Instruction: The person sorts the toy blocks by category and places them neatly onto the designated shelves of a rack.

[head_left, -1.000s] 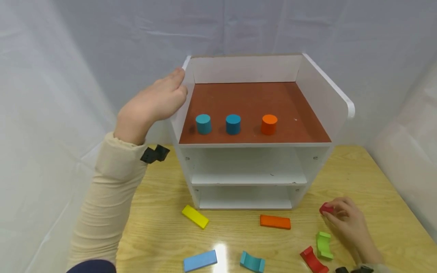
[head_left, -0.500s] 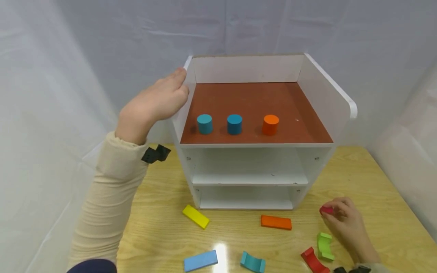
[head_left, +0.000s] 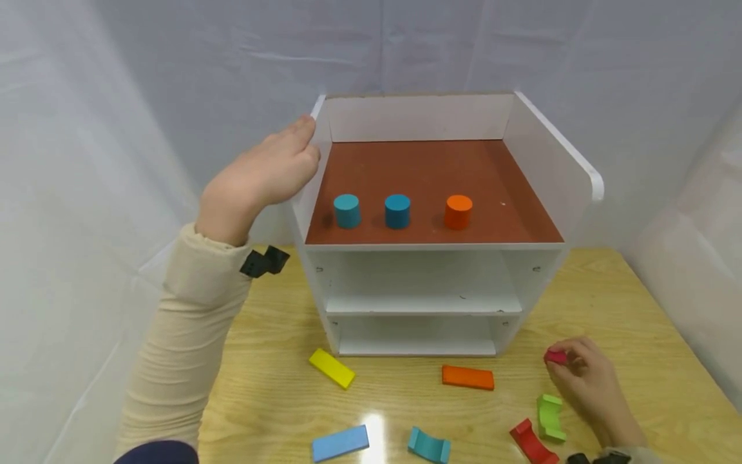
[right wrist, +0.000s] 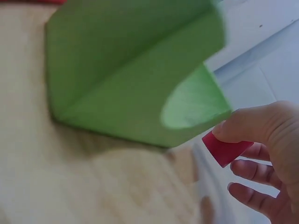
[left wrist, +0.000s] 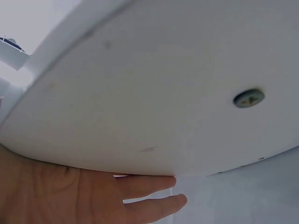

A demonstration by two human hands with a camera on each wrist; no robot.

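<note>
Two hands, barely any change over the last second: my left hand [head_left: 261,177] stays flat, fingers straight, against the white shelf unit's [head_left: 556,154] left wall. Right of the unit's base, my right hand [head_left: 588,380] keeps pinching the small red block [head_left: 555,356], lifted only slightly off the table [head_left: 637,322]; placing hasn't begun, I judge.

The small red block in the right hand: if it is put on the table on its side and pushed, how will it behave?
The small red block, pinched by the right hand, looks like a short cylinder, much like those standing on the top shelf, so on its side it would probably roll. It looks rigid, likely painted wood, and light. The table is glossy, so upright it may slide.
</note>
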